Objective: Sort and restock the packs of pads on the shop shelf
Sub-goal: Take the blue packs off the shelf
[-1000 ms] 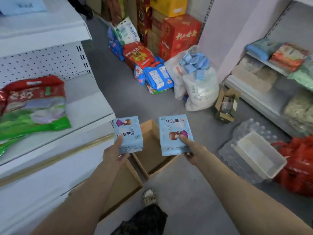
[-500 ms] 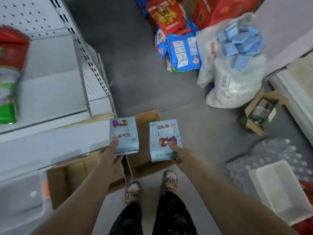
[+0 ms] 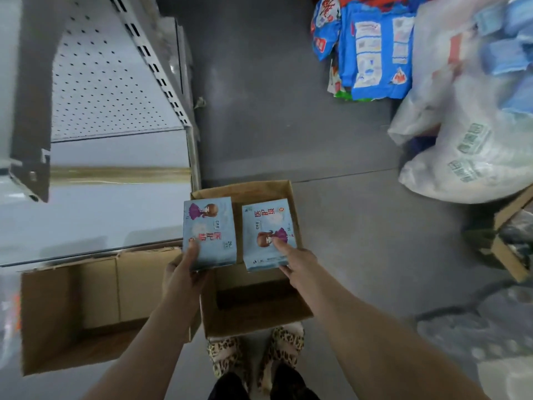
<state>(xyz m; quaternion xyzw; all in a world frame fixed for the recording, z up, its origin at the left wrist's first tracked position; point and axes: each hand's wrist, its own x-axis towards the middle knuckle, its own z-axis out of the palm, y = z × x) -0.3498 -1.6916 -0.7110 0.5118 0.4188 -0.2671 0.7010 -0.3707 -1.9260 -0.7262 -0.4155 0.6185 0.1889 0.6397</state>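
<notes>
The left hand (image 3: 184, 272) grips the left pack (image 3: 210, 226) by its lower edge; the right hand (image 3: 297, 261) grips the right pack (image 3: 268, 226) likewise; both hang side by side above an open cardboard box (image 3: 253, 321) on the floor beside the shelf (image 3: 86, 220); farther off, a white bag (image 3: 467, 157) holds blue bundles (image 3: 507, 50).

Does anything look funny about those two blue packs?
Yes. The left pack, held by the left hand, shows its cartoon girl at the far end. The right pack, held by the right hand, shows her at the near end. They are turned opposite ways.
</notes>
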